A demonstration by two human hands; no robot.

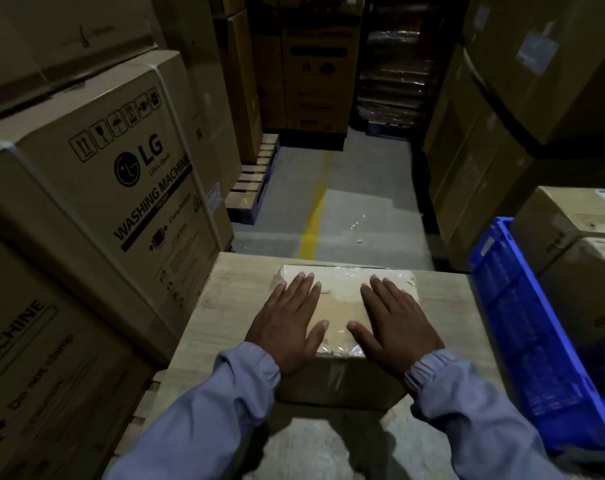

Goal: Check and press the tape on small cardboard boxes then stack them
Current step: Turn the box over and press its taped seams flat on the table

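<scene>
A small taped box (pixel 342 317) sits on the bench (pixel 225 292). On the box top, the left hand (pixel 287 327) and right hand (pixel 394 323) lie flat, fingers spread, gripping nothing.

tan rectangular cardboard box (pixel 342 327) under glossy clear tape (pixel 339 285); pale wood-grain surface (pixel 225 306); blue ribbed plastic crate (pixel 529 323); lavender fabric sleeves (pixel 225 403); yellow painted floor stripe (pixel 311 223).

Washing-machine cartons (pixel 121 174) tower left, a blue crate (pixel 523 327) right — yellow floor line (pixel 313 216) between.
</scene>
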